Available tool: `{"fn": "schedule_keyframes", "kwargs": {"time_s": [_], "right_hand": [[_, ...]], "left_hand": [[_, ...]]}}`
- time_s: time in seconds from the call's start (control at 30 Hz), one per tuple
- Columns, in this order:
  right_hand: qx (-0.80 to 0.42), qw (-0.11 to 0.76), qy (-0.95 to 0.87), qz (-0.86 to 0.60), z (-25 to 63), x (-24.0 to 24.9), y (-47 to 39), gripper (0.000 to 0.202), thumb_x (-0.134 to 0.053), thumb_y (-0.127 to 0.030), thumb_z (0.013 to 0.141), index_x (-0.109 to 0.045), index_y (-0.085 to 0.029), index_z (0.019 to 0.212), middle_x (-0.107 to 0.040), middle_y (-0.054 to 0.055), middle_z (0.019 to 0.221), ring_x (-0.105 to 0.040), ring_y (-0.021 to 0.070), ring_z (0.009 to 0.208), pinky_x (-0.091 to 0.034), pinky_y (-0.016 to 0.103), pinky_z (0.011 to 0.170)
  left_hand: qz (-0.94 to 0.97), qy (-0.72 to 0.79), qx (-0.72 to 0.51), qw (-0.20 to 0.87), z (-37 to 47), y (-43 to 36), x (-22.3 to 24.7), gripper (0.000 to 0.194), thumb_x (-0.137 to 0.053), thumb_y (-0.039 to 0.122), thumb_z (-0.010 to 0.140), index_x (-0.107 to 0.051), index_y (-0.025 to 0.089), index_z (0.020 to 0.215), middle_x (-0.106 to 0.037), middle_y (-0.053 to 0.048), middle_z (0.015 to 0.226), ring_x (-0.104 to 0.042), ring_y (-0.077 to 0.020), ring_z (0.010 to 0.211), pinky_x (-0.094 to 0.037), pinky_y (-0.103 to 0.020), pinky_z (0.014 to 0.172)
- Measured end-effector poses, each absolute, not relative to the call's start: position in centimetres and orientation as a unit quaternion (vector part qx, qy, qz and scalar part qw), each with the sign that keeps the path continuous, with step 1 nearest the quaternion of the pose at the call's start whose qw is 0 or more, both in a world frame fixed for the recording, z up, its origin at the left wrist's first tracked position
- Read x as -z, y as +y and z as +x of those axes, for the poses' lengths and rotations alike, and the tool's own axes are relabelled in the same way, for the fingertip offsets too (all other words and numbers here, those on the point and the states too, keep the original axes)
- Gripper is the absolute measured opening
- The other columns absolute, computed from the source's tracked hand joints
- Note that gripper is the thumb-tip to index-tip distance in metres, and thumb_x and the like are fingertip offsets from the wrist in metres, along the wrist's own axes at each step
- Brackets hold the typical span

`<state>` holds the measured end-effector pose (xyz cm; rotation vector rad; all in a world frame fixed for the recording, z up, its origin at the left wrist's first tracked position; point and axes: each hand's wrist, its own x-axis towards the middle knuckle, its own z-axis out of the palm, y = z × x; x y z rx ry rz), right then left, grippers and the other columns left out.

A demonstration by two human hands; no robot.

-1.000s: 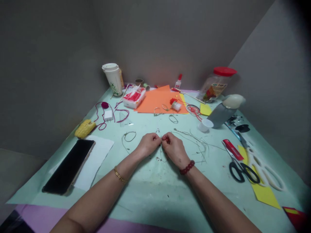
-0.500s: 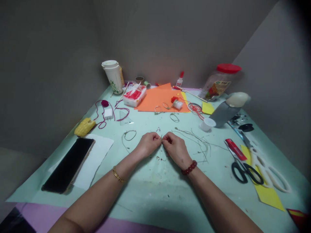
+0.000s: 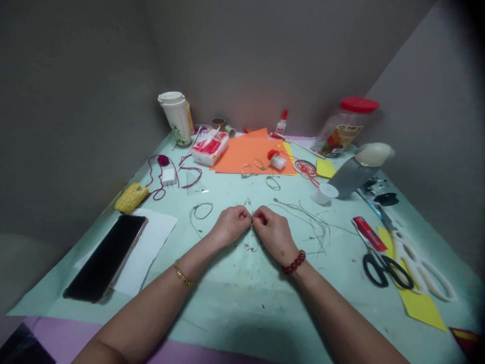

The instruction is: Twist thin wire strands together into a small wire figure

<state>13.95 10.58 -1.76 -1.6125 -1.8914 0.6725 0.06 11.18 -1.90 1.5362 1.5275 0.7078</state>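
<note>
Where they angle inward over the table (image 3: 223, 308), the left hand (image 3: 234, 223) and right hand (image 3: 273, 231) nearly meet, wrists apart and backs turned upward. Their fingers are curled into narrow pinches on a thin cord (image 3: 252, 227), which runs between the fingertips, its lower length trailing toward the person.

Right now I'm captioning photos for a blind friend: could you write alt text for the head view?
A person's left hand and right hand pinch a thin cord close together at a pale green table. Loose cords lie on either side; a phone sits to the left, black-handled scissors to the right, orange paper beyond.
</note>
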Motion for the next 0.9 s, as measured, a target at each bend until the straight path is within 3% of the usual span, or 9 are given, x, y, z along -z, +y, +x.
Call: {"fn": "schedule_keyframes", "kwargs": {"time_s": [0.9], "right_hand": [[-0.264, 0.274, -0.7, -0.605, 14.1, 1.8, 10.9, 0.013, -0.046, -0.019, 0.076, -0.056, -0.02, 0.067, -0.053, -0.002, 0.056, -0.046, 0.0132, 0.055, -0.03, 0.024, 0.055]], "left_hand": [[0.602, 0.603, -0.296, 0.433, -0.1, 11.4, 2.5, 0.014, -0.049, 0.027, 0.07, -0.053, 0.017, 0.062, -0.047, 0.003, 0.057, -0.037, -0.0102, 0.056, -0.027, -0.023, 0.051]]}}
